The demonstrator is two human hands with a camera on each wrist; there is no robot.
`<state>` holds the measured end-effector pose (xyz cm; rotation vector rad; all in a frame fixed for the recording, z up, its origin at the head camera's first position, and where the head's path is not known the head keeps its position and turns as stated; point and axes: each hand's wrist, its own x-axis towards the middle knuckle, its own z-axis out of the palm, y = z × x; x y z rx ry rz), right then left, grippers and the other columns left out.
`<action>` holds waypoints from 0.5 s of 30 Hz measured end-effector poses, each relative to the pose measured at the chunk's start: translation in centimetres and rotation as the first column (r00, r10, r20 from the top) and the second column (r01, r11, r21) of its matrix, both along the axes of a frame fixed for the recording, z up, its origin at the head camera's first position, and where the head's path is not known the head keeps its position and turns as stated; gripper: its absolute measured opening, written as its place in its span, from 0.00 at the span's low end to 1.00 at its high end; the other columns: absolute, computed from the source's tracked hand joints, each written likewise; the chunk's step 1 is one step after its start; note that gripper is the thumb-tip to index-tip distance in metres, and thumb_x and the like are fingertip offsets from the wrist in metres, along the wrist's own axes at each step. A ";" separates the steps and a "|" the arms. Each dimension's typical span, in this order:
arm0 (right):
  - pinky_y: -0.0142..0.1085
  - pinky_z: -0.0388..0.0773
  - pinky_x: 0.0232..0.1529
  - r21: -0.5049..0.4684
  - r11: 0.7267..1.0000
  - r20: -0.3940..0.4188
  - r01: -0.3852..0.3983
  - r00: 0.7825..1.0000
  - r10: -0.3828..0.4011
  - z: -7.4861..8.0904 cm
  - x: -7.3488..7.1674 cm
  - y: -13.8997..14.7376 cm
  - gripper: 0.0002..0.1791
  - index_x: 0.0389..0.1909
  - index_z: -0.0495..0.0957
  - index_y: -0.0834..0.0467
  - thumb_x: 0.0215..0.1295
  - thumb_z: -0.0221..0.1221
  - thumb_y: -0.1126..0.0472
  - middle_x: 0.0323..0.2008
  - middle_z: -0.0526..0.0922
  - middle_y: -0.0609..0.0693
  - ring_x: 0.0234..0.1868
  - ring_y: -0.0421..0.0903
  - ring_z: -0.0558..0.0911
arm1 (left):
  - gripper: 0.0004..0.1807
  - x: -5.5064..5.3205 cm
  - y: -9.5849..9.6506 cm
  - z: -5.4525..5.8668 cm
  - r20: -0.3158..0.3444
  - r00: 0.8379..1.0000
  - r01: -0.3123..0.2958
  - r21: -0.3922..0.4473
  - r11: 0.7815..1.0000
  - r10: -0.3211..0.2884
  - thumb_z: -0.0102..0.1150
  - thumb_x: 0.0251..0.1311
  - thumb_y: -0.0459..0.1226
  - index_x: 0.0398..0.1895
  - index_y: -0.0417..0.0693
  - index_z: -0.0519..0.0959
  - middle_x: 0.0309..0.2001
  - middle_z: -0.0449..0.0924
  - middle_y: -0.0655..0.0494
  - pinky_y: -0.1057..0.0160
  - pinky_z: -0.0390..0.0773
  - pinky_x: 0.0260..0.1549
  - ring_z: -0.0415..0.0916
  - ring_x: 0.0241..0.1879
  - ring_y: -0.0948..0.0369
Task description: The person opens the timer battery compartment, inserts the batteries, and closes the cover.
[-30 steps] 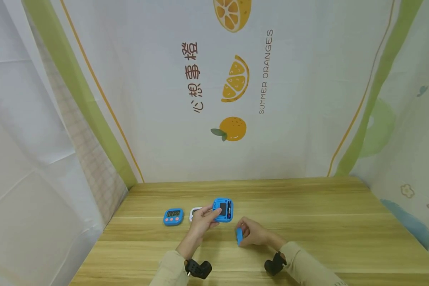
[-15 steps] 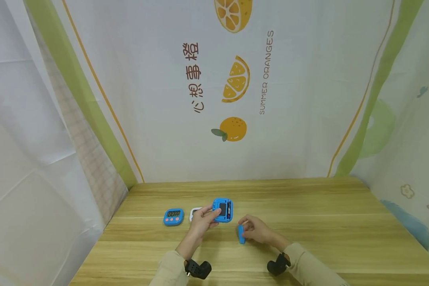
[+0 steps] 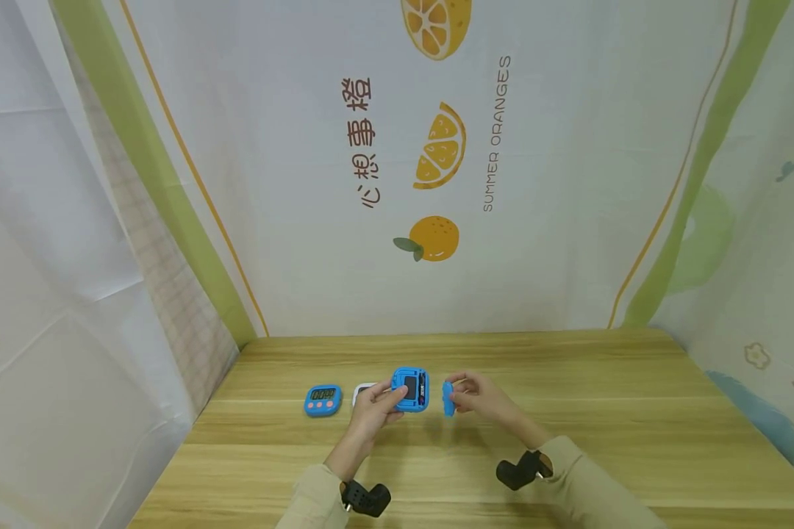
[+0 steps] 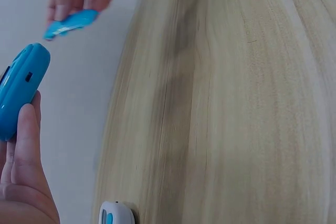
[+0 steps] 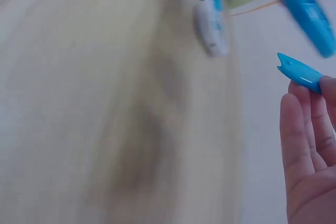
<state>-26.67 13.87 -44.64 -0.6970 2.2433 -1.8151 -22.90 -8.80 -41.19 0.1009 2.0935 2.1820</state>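
My left hand (image 3: 369, 417) grips a blue digital timer (image 3: 410, 401) above the table, its back turned up with the thumb across it. The battery slot on its right side is uncovered, and a dark battery (image 3: 422, 389) lies inside. Just right of the timer, my right hand (image 3: 481, 400) pinches a small blue battery cover (image 3: 448, 399) between thumb and fingers. A short gap separates cover and timer. In the right wrist view the cover (image 5: 300, 73) shows a notched end pointing toward the blurred timer (image 5: 307, 11). The left wrist view shows the timer (image 4: 23, 87) edge-on.
A second blue timer (image 3: 322, 400) lies face up on the wooden table (image 3: 569, 426), left of my left hand. Beside it a white timer (image 3: 360, 391) is partly hidden by that hand. A printed curtain (image 3: 536, 279) hangs behind the table's far edge.
My right hand has lifted the battery cover up and away from me, level with the timer, and turned it more edge-on. The left hand and its timer have barely moved.
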 end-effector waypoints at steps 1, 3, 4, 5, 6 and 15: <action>0.50 0.77 0.39 -0.010 1.000 -0.005 0.001 1.000 -0.001 0.5 -0.1 0.1 0.18 0.49 0.65 0.72 0.62 0.52 0.66 0.33 0.77 0.56 0.33 0.48 0.79 | 0.27 0.0 0.0 0.0 0.001 1.000 -0.001 -0.001 1.000 0.001 0.55 0.58 0.38 0.56 0.29 0.65 0.39 0.79 0.44 0.65 0.79 0.34 0.78 0.29 0.65; 0.50 0.76 0.41 -0.024 1.000 0.002 0.003 1.000 -0.003 1.4 -0.2 0.1 0.19 0.50 0.64 0.72 0.62 0.52 0.65 0.34 0.77 0.56 0.34 0.47 0.79 | 0.27 -0.1 0.1 -0.1 0.004 1.000 -0.001 0.001 1.000 0.001 0.55 0.58 0.37 0.56 0.29 0.65 0.39 0.79 0.44 0.65 0.79 0.34 0.78 0.29 0.65; 0.51 0.75 0.42 -0.038 0.999 0.006 0.002 1.000 -0.002 1.7 -0.2 0.1 0.19 0.51 0.64 0.72 0.62 0.52 0.65 0.34 0.77 0.57 0.35 0.47 0.79 | 0.27 -0.2 0.1 -0.2 0.005 1.000 -0.002 0.002 1.000 0.002 0.55 0.58 0.37 0.56 0.29 0.65 0.40 0.79 0.44 0.65 0.79 0.34 0.78 0.29 0.65; 0.49 0.76 0.42 -0.047 0.999 0.013 0.005 1.000 -0.004 2.1 -0.3 0.1 0.20 0.51 0.64 0.71 0.62 0.52 0.65 0.34 0.77 0.56 0.35 0.47 0.79 | 0.27 -0.2 0.1 -0.3 0.004 1.000 -0.002 0.004 1.000 0.002 0.55 0.57 0.37 0.56 0.29 0.64 0.40 0.79 0.44 0.65 0.79 0.33 0.78 0.29 0.65; 0.48 0.76 0.42 -0.056 0.998 0.017 0.007 1.000 -0.006 2.3 -0.3 0.0 0.20 0.51 0.64 0.71 0.62 0.53 0.64 0.35 0.77 0.56 0.35 0.47 0.79 | 0.27 -0.4 0.1 -0.5 0.004 1.000 -0.002 0.006 1.000 0.002 0.55 0.57 0.38 0.56 0.29 0.64 0.40 0.79 0.44 0.66 0.79 0.33 0.78 0.29 0.65; 0.42 0.78 0.40 -0.073 0.997 0.034 0.011 0.999 -0.008 3.1 0.0 -1.8 0.20 0.51 0.66 0.71 0.61 0.54 0.63 0.37 0.77 0.60 0.37 0.51 0.79 | 0.31 -1.4 0.5 -2.3 -0.021 1.000 -0.012 0.006 1.000 0.012 0.57 0.56 0.42 0.57 0.31 0.64 0.41 0.78 0.44 0.65 0.79 0.34 0.78 0.30 0.64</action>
